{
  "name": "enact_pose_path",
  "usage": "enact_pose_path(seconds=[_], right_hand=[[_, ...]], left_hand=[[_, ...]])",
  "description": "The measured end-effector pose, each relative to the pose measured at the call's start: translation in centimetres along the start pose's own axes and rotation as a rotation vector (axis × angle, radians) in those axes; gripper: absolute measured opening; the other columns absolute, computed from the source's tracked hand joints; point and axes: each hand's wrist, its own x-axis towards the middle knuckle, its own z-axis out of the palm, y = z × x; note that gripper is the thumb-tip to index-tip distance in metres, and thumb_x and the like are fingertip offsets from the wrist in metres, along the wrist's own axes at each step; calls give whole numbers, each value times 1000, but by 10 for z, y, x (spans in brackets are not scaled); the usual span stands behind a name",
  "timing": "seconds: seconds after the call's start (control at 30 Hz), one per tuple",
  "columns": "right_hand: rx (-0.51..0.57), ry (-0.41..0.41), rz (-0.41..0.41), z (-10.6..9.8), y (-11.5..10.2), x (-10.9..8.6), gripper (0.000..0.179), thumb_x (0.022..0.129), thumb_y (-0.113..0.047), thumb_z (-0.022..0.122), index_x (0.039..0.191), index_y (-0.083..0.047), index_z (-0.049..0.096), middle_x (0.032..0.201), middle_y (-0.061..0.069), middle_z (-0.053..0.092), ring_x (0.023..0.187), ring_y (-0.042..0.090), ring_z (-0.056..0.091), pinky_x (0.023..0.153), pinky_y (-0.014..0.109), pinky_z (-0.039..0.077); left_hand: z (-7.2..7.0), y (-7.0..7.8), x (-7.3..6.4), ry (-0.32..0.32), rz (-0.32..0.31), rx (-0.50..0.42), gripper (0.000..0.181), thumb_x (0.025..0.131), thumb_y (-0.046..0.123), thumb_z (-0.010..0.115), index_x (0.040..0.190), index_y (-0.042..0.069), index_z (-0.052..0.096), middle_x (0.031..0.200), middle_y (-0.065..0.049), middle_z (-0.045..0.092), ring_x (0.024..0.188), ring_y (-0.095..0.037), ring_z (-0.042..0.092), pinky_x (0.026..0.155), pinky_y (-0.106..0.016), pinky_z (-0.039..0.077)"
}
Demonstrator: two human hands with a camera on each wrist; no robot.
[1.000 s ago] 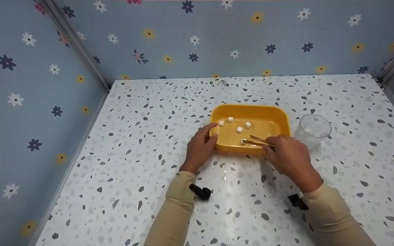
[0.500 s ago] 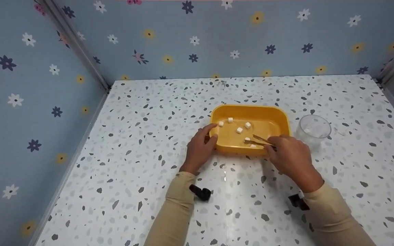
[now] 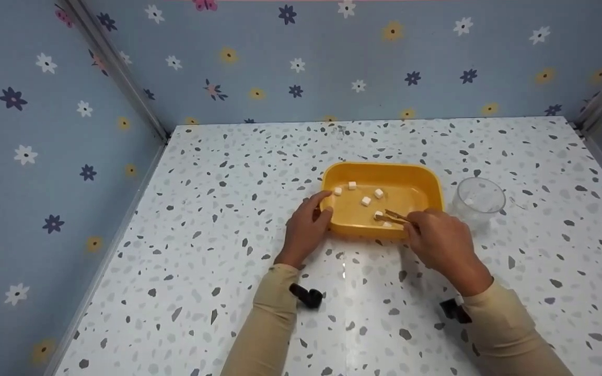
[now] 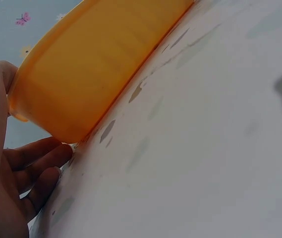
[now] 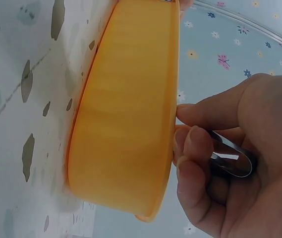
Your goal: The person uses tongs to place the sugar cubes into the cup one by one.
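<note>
White cube (image 3: pixel 378 214) low in the yellow tray (image 3: pixel 358 228), right of centre in the head frame. Nudged slightly rightward over the last second; tweezers (image 3: pixel 396 214) tips now a little closer together, one overlapping the cube's lower edge, the other just right of it. Cannot tell whether truly pinched. Right hand (image 3: pixel 442 237) gripping the tweezers at the tray's lower right. Left hand (image 3: pixel 305 230) holding the tray's left end, unchanged. Four other cubes (image 3: pixel 366 201) unmoved, upper left to middle of the tray; clear glass (image 3: pixel 478 209) right of the tray. Probably a grasp being settled, no lift evident.
</note>
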Motion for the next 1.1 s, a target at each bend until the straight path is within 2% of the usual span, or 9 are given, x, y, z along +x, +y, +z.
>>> enact_pose_path(seconds=[0.27,0.63,1.1], right_hand=[[-21,-26,-26,0,-2,2,17,90,-8,59,96,-5,75,73,5,57,55,24,48,48,39,38],[-42,-1,-72,4,-1,0,16,91,-8,60,94,-5,75,68,3,51,51,23,45,46,39,38],[-15,14,-74,4,0,1,18,89,-5,59,95,-3,76,69,3,54,52,21,46,47,38,39]], left_hand=[[0,0,1,4,-3,-9,41,100,36,55,141,34,55,113,7,60,99,-13,57,89,-36,48],[1,-1,1,0,21,1,41,101,32,54,141,31,56,108,3,60,95,-15,56,85,-35,48],[1,-2,1,1,22,-23,41,100,32,55,141,30,56,117,1,62,98,-15,56,89,-37,47]])
